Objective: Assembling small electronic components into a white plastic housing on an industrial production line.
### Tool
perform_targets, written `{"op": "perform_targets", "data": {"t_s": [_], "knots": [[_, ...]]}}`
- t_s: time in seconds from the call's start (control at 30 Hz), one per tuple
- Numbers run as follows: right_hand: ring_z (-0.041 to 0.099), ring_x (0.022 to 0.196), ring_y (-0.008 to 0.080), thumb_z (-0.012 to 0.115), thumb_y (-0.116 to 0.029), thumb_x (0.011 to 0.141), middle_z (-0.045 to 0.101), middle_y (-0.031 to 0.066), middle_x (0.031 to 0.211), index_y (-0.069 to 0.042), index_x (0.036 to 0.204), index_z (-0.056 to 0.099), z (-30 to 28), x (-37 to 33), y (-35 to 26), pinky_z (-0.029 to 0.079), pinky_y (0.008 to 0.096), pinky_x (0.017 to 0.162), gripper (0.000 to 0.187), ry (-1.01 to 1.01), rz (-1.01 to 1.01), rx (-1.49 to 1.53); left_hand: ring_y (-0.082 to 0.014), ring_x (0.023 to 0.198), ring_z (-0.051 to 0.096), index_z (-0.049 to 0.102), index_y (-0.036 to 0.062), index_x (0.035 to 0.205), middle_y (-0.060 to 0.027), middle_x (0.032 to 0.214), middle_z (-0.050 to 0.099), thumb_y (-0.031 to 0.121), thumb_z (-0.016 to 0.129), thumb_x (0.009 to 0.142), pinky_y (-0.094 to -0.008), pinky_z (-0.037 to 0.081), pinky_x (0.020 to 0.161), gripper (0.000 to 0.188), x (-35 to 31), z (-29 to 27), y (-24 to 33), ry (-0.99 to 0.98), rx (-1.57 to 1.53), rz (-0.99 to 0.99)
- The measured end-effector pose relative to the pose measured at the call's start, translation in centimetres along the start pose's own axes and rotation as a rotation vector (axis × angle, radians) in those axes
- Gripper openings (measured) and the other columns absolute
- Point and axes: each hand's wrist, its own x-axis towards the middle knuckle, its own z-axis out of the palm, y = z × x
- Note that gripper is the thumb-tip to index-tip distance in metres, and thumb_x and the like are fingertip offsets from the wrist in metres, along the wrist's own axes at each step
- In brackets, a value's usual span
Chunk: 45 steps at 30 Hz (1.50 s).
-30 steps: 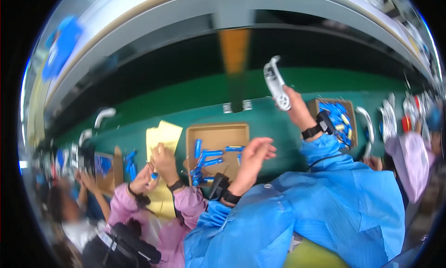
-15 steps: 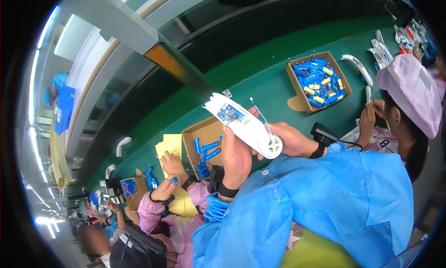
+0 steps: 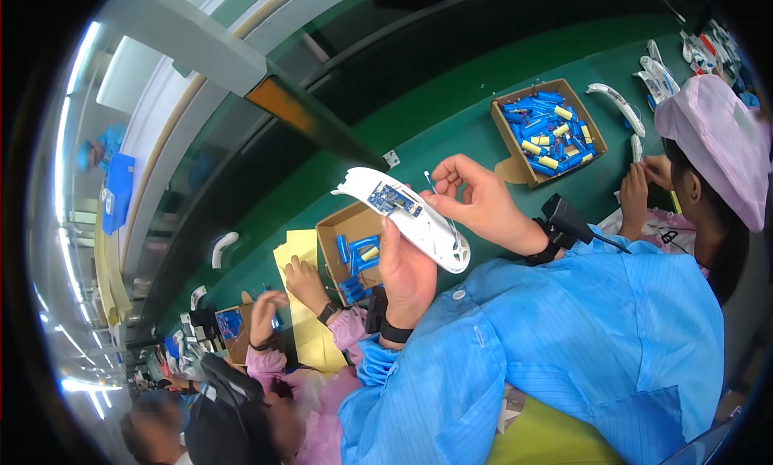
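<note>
My left hand (image 3: 408,276) grips a long white plastic housing (image 3: 431,233), thumb over its near edge. A small blue circuit board (image 3: 392,198) sits inside the housing toward its upper left end. From the rounded lower end rises a thin wire (image 3: 448,217), tipped with a small white connector (image 3: 427,174). Beside the housing's far edge is my right hand (image 3: 491,211), its fingers half curled and the thumb apart from the index finger. Its fingertips are next to the wire; no firm hold on it shows.
A cardboard box (image 3: 506,147) of blue and yellow cylindrical cells stands on the green bench. Another box (image 3: 324,243) with several blue cells lies left of my hands. Co-workers in pink sit on both sides; one's hand (image 3: 304,281) rests on yellow sheets (image 3: 314,336). A curved white part (image 3: 618,109) lies at right.
My right hand has come off the housing's lower end and moved up to the wire. The housing has shifted slightly left in my left hand. The left co-worker's raised hand has moved.
</note>
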Motion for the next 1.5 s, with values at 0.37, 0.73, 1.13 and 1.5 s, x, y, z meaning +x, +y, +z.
{"op": "perform_targets", "data": {"t_s": [0.37,0.73,1.13,1.5], "knots": [[0.059,0.071,0.009,0.062,-0.003,0.085,0.06,0.0035,0.08,0.001,0.089,0.059,0.8,0.2,-0.6,0.049,0.0226,0.065,0.007,-0.019,-0.077,0.56,-0.0285,0.122,0.045,0.042,0.0031,0.132,-0.0141,0.127,0.05,0.032,0.037,0.099,-0.0442,0.035,0.105,0.043,-0.1,-0.6,0.9,0.005,-0.142,0.049],[0.059,0.068,0.008,0.057,-0.006,0.088,0.062,0.0065,0.073,0.002,0.085,0.058,0.8,-0.2,-0.9,0.047,0.0248,0.058,0.008,-0.055,-0.113,-0.013,-0.0299,0.117,0.05,0.044,0.0005,0.13,-0.0186,0.125,0.052,0.031,0.036,0.1,-0.0435,0.038,0.103,0.044,0.1,-0.4,1.0,0.041,-0.168,0.078],[0.056,0.067,0.0074,0.057,-0.012,0.091,0.061,0.0033,0.073,0.003,0.084,0.058,0.4,0.1,-0.2,0.046,0.0222,0.06,0.016,-0.252,0.05,0.327,-0.0242,0.102,0.057,0.047,-0.0006,0.124,-0.0137,0.109,0.058,0.034,0.045,0.097,-0.0401,0.047,0.09,0.044,-0.7,0.0,1.1,0.075,-0.114,0.059],[0.058,0.061,0.0159,0.063,-0.01,0.082,0.058,0.0073,0.071,-0.002,0.08,0.057,1.3,-0.6,-0.1,0.044,0.0302,0.052,0.01,-0.209,-0.174,-0.095,-0.0183,0.085,0.06,0.047,-0.0018,0.118,-0.0101,0.095,0.059,0.001,0.063,0.084,-0.0304,0.051,0.076,0.037,-1.1,0.3,0.7,0.339,0.29,0.114]]}}
